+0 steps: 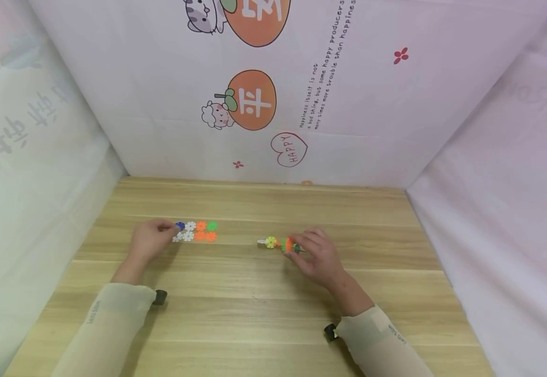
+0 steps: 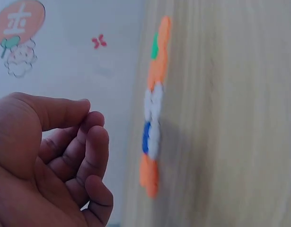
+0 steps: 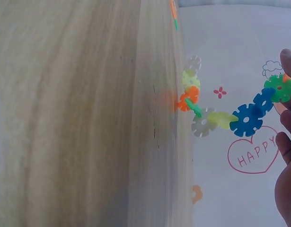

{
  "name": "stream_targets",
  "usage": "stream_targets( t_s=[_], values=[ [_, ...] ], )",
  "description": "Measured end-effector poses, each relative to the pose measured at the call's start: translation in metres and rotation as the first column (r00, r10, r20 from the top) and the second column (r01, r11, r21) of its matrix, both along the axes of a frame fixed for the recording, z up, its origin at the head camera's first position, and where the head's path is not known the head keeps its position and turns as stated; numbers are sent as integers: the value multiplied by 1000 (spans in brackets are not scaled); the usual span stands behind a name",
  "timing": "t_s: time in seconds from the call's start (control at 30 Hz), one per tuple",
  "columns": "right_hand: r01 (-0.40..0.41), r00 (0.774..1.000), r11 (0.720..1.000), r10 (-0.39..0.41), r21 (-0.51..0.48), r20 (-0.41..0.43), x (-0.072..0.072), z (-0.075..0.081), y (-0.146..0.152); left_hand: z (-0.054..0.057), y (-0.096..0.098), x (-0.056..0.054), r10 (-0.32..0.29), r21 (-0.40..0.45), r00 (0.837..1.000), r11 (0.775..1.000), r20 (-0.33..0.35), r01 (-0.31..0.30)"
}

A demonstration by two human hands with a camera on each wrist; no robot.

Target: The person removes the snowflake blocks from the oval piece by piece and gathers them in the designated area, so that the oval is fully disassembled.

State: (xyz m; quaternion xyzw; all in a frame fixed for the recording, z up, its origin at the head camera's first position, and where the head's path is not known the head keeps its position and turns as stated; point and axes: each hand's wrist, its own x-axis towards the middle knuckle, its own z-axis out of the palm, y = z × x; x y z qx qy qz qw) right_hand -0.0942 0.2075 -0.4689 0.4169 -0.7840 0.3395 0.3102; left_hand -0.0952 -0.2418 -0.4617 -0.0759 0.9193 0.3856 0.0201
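Note:
My left hand [image 1: 153, 240] hovers at the left end of a group of flat snowflake discs on the table. Its fingers are loosely curled and the left wrist view shows nothing between them. The group has orange discs [image 2: 157, 66], white discs [image 2: 154, 106], a blue disc [image 2: 145, 137] and a green disc [image 1: 212, 226]. Between thumb and fingers my right hand [image 1: 317, 256] pinches one end of a chain of linked snowflake discs [image 3: 247, 120]. Green, blue, yellow, grey and orange discs show along it, and a pale disc [image 3: 194, 63] ends it. Part of the held end is hidden by the fingers.
The wood-grain table [image 1: 254, 314] meets a printed white back sheet [image 1: 348, 152]. White cloth walls [image 1: 499, 209] stand at both sides. A dark wrist camera [image 1: 160, 297] sits by the left cuff, and another [image 1: 331, 332] by the right.

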Motion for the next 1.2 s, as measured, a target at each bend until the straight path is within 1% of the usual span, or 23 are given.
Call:
stream_targets(
  t_s=[0.2, 0.37, 0.43, 0.6, 0.77, 0.87, 0.97, 1.1, 1.2],
  values=[
    [-21, 999, 1000, 20, -23, -33, -1, 1, -3, 10, 25, 0, -55, 68, 998, 996, -42, 58],
    [-28, 999, 1000, 28, -13, -26, 0, 4, -6, 17, 47, 2, -123, 157, 992, 980, -34, 126],
    [-29, 999, 1000, 29, -6, -22, 1, 4, -7, 19, 56, 4, -140, 180, 990, 973, -34, 144],
    [-36, 999, 999, 36, 2, -19, 2, 4, -11, 24, 77, 6, -181, 172, 981, 966, -75, 192],
    [-40, 999, 999, 40, 0, -17, 2, 7, -15, 25, 94, 5, -244, 177, 962, 949, -122, 262],
    [-35, 999, 999, 35, 8, -4, 2, 8, -16, 25, 103, 5, -261, 186, 956, 941, -134, 283],
    [-37, 999, 999, 37, 18, 9, 3, 8, -17, 22, 110, 5, -266, 195, 956, 938, -126, 286],
    [-51, 999, 998, 51, 21, 1, 4, 6, -20, 16, 120, 8, -280, 224, 955, 929, -95, 294],
    [-62, 998, 998, 62, 14, -11, 3, 6, -23, 16, 129, 10, -292, 245, 952, 920, -89, 305]
  ],
)
